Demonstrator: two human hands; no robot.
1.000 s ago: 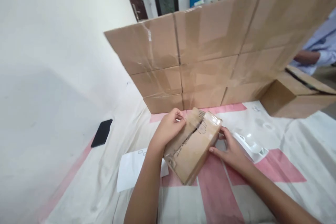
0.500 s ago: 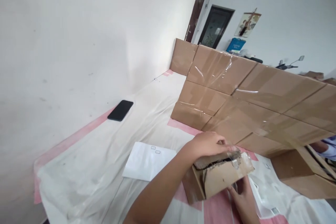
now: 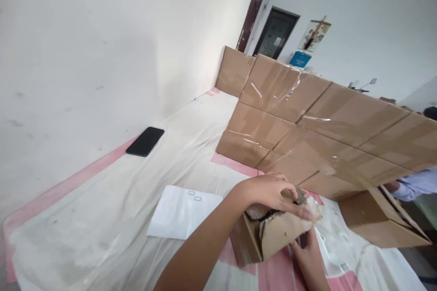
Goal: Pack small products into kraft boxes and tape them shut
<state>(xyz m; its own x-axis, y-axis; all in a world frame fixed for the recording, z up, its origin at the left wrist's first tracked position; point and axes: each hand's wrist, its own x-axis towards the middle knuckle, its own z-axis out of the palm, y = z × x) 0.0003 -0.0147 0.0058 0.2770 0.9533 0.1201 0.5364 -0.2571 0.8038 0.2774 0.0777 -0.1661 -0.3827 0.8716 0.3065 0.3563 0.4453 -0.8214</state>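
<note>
A small cardboard box [image 3: 283,236] with a torn, ragged top edge and clear tape at its far end is tilted between my hands. My left hand [image 3: 269,193] reaches over the top from the left, its fingers closed on the torn flap and taped end. Low on the right side, my right hand [image 3: 309,252] grips the box, thumb on the near face and its other fingers partly hidden. A white sheet of paper [image 3: 184,213] lies left of the box. Another white item [image 3: 329,254] lies partly hidden beyond my right hand.
A wall of taped cardboard boxes [image 3: 307,127] stands across the far side. An open carton [image 3: 382,223] sits at the right, with another person's sleeve [image 3: 414,185] beside it. A black phone [image 3: 145,141] lies by the white wall [image 3: 75,63] on the cloth-covered table [image 3: 102,218].
My left hand's fingers have moved right and forward over the torn flap to the taped end. The sleeve at the right shows more. The whole view has shifted slightly.
</note>
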